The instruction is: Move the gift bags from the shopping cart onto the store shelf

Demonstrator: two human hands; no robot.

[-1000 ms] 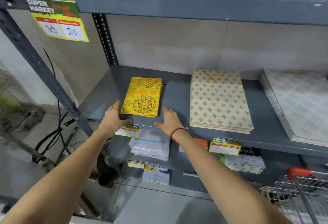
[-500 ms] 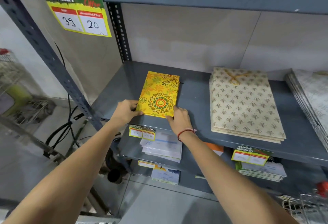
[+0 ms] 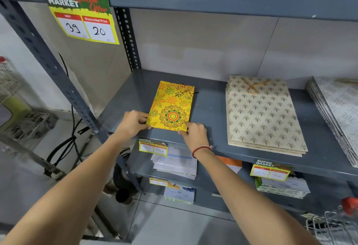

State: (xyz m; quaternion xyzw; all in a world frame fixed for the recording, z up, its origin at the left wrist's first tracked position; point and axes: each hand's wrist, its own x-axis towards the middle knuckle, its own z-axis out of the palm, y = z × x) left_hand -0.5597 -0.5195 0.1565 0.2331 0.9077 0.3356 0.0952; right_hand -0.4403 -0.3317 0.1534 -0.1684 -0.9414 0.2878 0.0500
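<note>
A small stack of yellow gift bags (image 3: 171,105) with a floral mandala print lies flat on the grey store shelf (image 3: 211,109), left of centre. My left hand (image 3: 132,123) pinches the stack's near left corner. My right hand (image 3: 194,135), with a red thread on its wrist, holds the near right corner. The shopping cart (image 3: 333,227) shows only as wire and a red handle at the bottom right; its contents are out of view.
A stack of beige patterned gift bags (image 3: 261,114) lies to the right, and a grey-white stack (image 3: 339,113) beyond it. A slotted upright post (image 3: 50,64) stands at the left. Lower shelves hold paper packs and price tags. A wire rack stands on the floor at far left.
Both hands closed in from the shelf edge onto the yellow stack's near corners. The view shifted slightly left and closer.
</note>
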